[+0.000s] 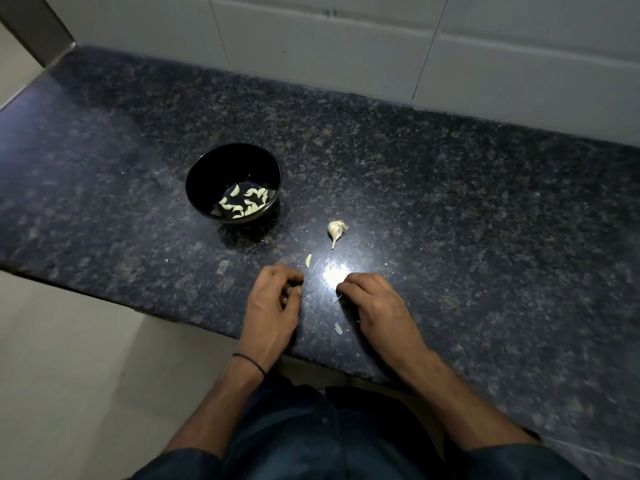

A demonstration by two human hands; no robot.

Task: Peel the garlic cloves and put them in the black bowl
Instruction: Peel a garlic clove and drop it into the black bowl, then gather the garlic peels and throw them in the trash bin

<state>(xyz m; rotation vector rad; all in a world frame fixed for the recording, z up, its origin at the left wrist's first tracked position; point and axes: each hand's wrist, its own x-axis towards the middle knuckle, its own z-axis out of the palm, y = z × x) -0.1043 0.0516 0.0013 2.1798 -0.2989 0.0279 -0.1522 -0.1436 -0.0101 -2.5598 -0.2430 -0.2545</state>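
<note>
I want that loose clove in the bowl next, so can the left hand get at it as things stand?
Probably yes. The loose clove lies bare on the counter just ahead of the left hand, with nothing between them.

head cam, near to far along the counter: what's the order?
left hand and right hand, side by side → loose clove → garlic bulb → black bowl holding peeled cloves → tiled wall. The peel scrap is left out because it overlaps the hands in depth.
</note>
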